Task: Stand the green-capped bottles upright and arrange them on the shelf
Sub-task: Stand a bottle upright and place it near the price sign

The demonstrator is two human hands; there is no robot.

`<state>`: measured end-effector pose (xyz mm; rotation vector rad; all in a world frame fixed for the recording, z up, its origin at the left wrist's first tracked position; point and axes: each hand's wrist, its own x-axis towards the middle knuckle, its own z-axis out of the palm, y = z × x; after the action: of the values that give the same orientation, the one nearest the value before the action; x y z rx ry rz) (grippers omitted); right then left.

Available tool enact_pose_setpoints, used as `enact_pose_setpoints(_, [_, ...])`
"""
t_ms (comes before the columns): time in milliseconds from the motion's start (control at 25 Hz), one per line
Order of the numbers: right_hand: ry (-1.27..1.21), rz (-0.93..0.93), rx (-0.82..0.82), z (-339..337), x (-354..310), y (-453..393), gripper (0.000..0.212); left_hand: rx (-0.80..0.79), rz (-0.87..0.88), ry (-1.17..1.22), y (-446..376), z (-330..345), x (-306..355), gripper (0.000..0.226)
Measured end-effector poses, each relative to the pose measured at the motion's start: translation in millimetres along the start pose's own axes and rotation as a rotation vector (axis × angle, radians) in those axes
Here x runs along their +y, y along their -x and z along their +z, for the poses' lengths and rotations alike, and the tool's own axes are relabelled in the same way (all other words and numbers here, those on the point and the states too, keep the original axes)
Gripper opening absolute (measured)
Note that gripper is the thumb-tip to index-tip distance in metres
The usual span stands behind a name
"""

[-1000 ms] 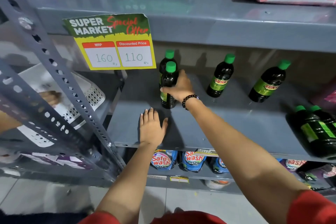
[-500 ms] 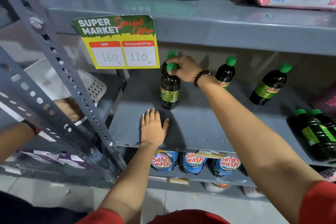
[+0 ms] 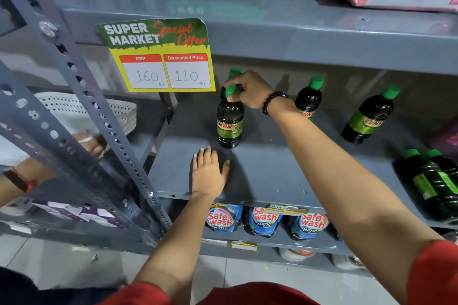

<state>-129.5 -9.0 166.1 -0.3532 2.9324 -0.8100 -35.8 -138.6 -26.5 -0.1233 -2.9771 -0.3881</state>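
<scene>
A dark green-capped bottle [image 3: 230, 124] stands upright on the grey middle shelf [image 3: 267, 178], and my right hand [image 3: 250, 90] grips its green cap from above. Right behind it a second bottle [image 3: 234, 73] shows only its cap. My left hand [image 3: 207, 173] lies flat and open on the shelf near the front edge, just in front of the held bottle. Two more bottles stand upright further right: one [image 3: 309, 98] partly behind my right forearm and one [image 3: 369, 116] beyond it. Two bottles [image 3: 436, 183] lie on their sides at the shelf's right end.
A yellow and green price sign [image 3: 161, 57] hangs from the upper shelf edge, left of the held bottle. Safewash pouches [image 3: 262, 220] fill the shelf below. A slotted grey upright [image 3: 74, 96] crosses the left. Another person's hand [image 3: 91, 142] is by a white basket [image 3: 74, 109] there.
My right hand went from the bottle's body up to its cap and stays there. The bottle's label has turned toward me. My left hand has stayed flat on the shelf.
</scene>
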Motion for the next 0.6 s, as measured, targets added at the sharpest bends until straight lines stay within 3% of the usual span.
enact_pose_setpoints(600, [-0.080,-0.008,-0.015,6.2,4.5,0.4,0.050,0.008,0.011,0.020,1.2,-3.7,1.9,0.054])
